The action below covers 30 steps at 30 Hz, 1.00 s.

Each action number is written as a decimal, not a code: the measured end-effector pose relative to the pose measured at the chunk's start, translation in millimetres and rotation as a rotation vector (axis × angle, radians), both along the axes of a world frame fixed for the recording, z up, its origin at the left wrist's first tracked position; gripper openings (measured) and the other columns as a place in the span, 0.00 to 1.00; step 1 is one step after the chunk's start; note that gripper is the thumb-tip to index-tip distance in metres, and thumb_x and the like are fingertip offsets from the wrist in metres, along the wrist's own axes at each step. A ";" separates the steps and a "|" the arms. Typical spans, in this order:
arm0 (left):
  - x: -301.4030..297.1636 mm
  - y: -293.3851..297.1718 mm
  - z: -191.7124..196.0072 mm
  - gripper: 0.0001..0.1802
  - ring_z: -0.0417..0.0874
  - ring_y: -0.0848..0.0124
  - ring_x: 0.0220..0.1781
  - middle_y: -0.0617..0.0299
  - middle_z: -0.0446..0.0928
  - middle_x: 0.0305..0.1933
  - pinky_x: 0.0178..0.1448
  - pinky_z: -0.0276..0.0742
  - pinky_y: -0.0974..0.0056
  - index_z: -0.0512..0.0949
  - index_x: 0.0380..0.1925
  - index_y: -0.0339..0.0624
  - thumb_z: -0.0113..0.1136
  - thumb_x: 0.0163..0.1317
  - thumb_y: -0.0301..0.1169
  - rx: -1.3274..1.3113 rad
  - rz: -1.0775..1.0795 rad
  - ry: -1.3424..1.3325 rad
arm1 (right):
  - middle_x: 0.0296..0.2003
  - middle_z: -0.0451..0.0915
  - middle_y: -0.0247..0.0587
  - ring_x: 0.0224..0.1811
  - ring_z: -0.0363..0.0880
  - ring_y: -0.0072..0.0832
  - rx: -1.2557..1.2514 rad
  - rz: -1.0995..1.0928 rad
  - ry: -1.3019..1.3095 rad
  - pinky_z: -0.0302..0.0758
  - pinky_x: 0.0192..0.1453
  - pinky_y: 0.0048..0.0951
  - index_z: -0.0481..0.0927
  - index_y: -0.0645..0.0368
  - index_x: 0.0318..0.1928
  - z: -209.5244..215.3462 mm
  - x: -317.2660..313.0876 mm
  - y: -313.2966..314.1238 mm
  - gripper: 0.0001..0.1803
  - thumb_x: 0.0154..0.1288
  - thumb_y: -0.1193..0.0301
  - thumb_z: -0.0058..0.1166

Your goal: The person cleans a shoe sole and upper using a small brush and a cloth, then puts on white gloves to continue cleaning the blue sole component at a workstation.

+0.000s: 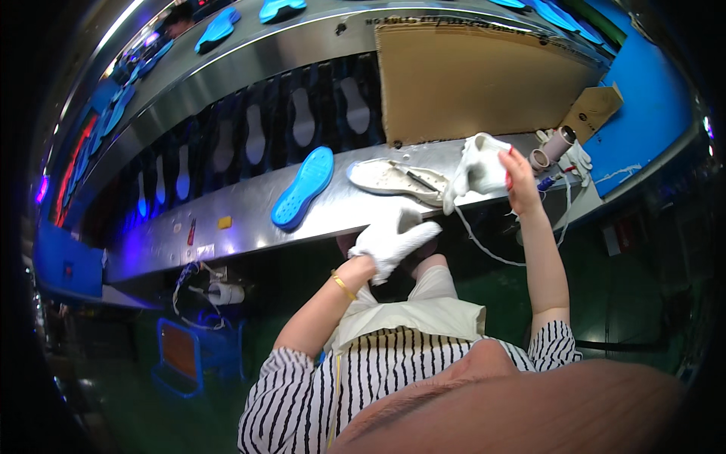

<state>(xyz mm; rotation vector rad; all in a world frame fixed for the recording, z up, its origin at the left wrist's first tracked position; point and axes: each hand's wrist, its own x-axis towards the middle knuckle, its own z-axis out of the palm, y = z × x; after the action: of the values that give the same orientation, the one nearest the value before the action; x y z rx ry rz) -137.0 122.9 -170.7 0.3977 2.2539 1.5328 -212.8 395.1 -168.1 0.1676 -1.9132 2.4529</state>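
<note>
My left hand (395,240) wears a white knitted glove and hangs in front of the bench edge, its fingers apart and nothing seen in it. My bare right hand (519,180) is raised over the bench's right part, its fingers closed on a second white glove (481,168). Left of that glove, a pale shoe-shaped piece (372,178) lies on the metal bench (253,219), with a slim dark tool (420,180) on it. A bright blue shoe sole (304,189) with small holes lies further left.
A cardboard sheet (484,79) stands behind the bench. At the right are spools (558,144), white cord and more gloves. A yellow block (224,222) and a red-handled tool (191,231) lie at the left. Blue soles (218,30) rest on the upper ledge; a blue stool (180,356) stands below.
</note>
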 end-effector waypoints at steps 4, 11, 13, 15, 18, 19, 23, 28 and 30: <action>6.3 14.8 3.5 0.39 0.76 0.59 0.44 0.51 0.76 0.41 0.49 0.72 0.60 0.70 0.51 0.37 0.67 0.43 0.51 -0.092 0.249 0.225 | 0.32 0.73 0.26 0.33 0.68 0.11 0.141 0.123 -0.014 0.64 0.35 0.14 0.74 0.62 0.42 -28.0 46.0 -55.9 0.10 0.66 0.69 0.48; -20.3 -49.4 -49.2 0.19 0.74 0.78 0.36 0.59 0.76 0.36 0.26 0.70 0.74 0.77 0.44 0.40 0.57 0.60 0.43 0.048 0.202 0.025 | 0.25 0.70 0.24 0.15 0.60 0.08 0.168 0.331 -0.107 0.55 0.15 0.13 0.68 0.60 0.51 -39.0 68.2 -75.2 0.15 0.69 0.65 0.42; -23.7 -53.1 -64.3 0.20 0.75 0.77 0.36 0.58 0.76 0.38 0.24 0.70 0.74 0.75 0.46 0.39 0.55 0.61 0.43 0.087 0.180 0.136 | 0.25 0.70 0.24 0.16 0.60 0.08 0.152 0.316 -0.126 0.55 0.15 0.12 0.68 0.60 0.52 -40.8 70.8 -78.4 0.16 0.69 0.64 0.42; -17.9 -62.6 -73.9 0.22 0.75 0.75 0.38 0.58 0.75 0.41 0.28 0.71 0.72 0.73 0.48 0.39 0.54 0.62 0.43 0.180 0.152 0.089 | 0.25 0.70 0.22 0.16 0.59 0.06 0.118 0.304 -0.152 0.53 0.15 0.11 0.68 0.58 0.53 -47.7 70.2 -78.6 0.17 0.69 0.61 0.42; -4.9 -68.7 -66.1 0.24 0.76 0.72 0.41 0.57 0.74 0.45 0.34 0.74 0.69 0.70 0.51 0.37 0.51 0.63 0.44 0.480 0.152 -0.261 | 0.24 0.69 0.22 0.17 0.59 0.07 0.041 0.226 -0.239 0.54 0.17 0.12 0.70 0.58 0.50 -54.3 70.9 -77.1 0.15 0.70 0.62 0.42; -1.6 -70.2 -63.9 0.24 0.76 0.71 0.42 0.57 0.73 0.46 0.37 0.75 0.67 0.69 0.51 0.37 0.50 0.64 0.45 0.554 0.175 -0.349 | 0.24 0.69 0.22 0.17 0.59 0.07 0.025 0.215 -0.250 0.54 0.16 0.12 0.70 0.58 0.50 -57.1 70.9 -76.3 0.15 0.70 0.62 0.42; -0.5 -66.8 -64.1 0.27 0.77 0.66 0.46 0.56 0.71 0.52 0.45 0.78 0.63 0.65 0.55 0.35 0.47 0.65 0.46 0.723 0.303 -0.550 | 0.25 0.71 0.21 0.16 0.60 0.07 -0.055 0.153 -0.300 0.52 0.15 0.11 0.71 0.57 0.50 -62.2 72.9 -69.9 0.16 0.70 0.61 0.43; -8.8 -74.9 -80.2 0.38 0.79 0.57 0.43 0.45 0.74 0.50 0.46 0.76 0.60 0.61 0.57 0.30 0.33 0.66 0.57 0.912 -0.106 -0.643 | 0.25 0.73 0.21 0.16 0.61 0.05 -0.126 0.006 -0.304 0.51 0.13 0.10 0.72 0.55 0.49 -60.1 65.5 -46.1 0.15 0.69 0.61 0.45; -6.1 -74.0 -83.9 0.42 0.79 0.55 0.43 0.42 0.74 0.47 0.45 0.77 0.59 0.60 0.57 0.30 0.33 0.63 0.61 0.820 0.042 -0.632 | 0.25 0.73 0.23 0.16 0.61 0.07 -0.217 -0.043 -0.178 0.52 0.15 0.12 0.72 0.55 0.49 -57.1 47.8 -28.4 0.14 0.69 0.62 0.44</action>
<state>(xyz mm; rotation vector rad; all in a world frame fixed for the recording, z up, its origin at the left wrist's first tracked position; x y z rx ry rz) -143.1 48.9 -254.7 0.0450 1.1128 2.1721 -165.0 366.7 -225.1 -0.0987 -1.6694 2.7038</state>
